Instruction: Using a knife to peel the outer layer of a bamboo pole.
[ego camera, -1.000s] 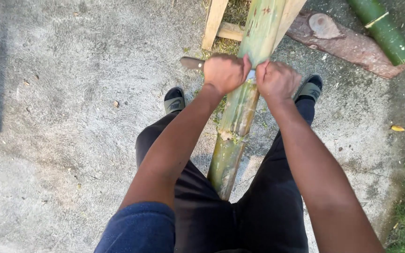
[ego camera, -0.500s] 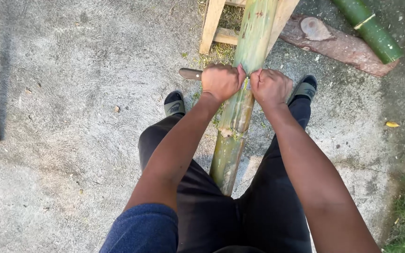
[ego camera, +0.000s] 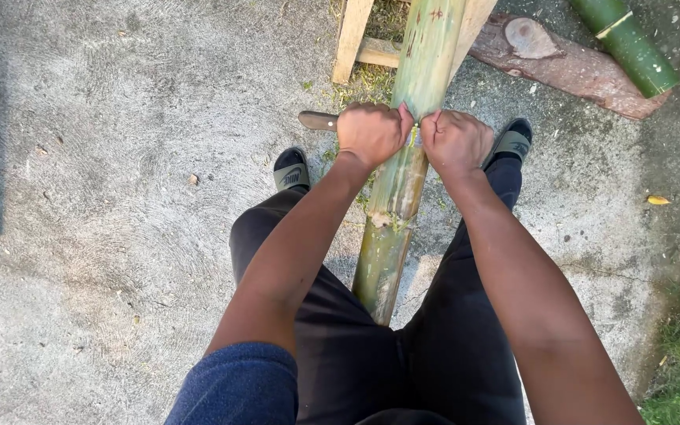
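Open concrete floor point(ego camera: 104, 197) lies left of the hands; ahead, a wooden frame point(ego camera: 353, 39), log point(ego camera: 568, 67) and green bamboo piece point(ego camera: 627, 43) block passage.

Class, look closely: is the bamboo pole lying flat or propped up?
Propped up: the bamboo pole slants from between the legs up onto a wooden frame.

I note the bamboo pole point(ego camera: 403, 181) running up the middle between the legs, its far end resting on a wooden frame point(ego camera: 356, 39). Left hand point(ego camera: 371, 132) and right hand point(ego camera: 456, 142) sit on either side of it, a tool handle point(ego camera: 316, 120) sticking out left. Log point(ego camera: 568, 67) and second bamboo piece point(ego camera: 627, 43) lie far right.
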